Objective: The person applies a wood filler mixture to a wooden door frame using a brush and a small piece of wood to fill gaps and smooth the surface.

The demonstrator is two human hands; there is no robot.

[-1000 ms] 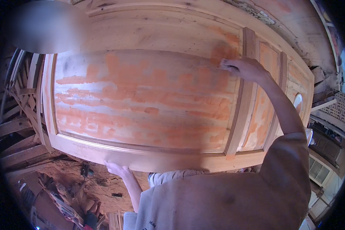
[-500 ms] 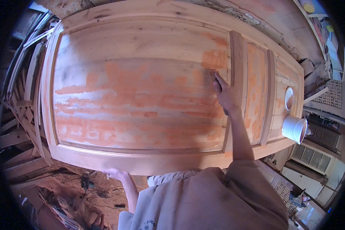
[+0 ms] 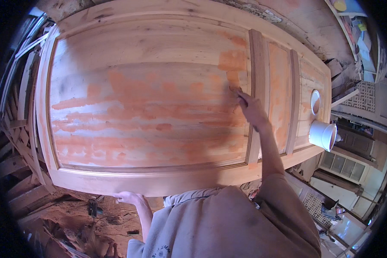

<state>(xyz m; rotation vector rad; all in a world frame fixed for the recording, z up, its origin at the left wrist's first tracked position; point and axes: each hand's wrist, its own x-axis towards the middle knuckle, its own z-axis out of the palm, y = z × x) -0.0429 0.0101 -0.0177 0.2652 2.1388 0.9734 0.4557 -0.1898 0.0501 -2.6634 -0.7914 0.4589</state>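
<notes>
A large wooden panelled door lies flat before me, its panels streaked with orange-brown filler. My right hand is closed round a putty knife, over the right end of the big panel. Its blade is against the wood, just below a fresh orange patch; most of its handle is hidden in my fingers. Down at the door's near edge, my left hand rests beside the wood with fingers stretched out to the left. It holds no tool that I can see.
A white tub stands at the door's right end, with a round white-rimmed lid lying behind it. Stacked timber crowds the left side. Below, a dusty floor holds debris. Shelves stand at the far right.
My right hand has drawn the putty knife slightly toward me, leaving an orange strip below the patch. The whole view has shifted a little. My left hand stays at the near edge.
</notes>
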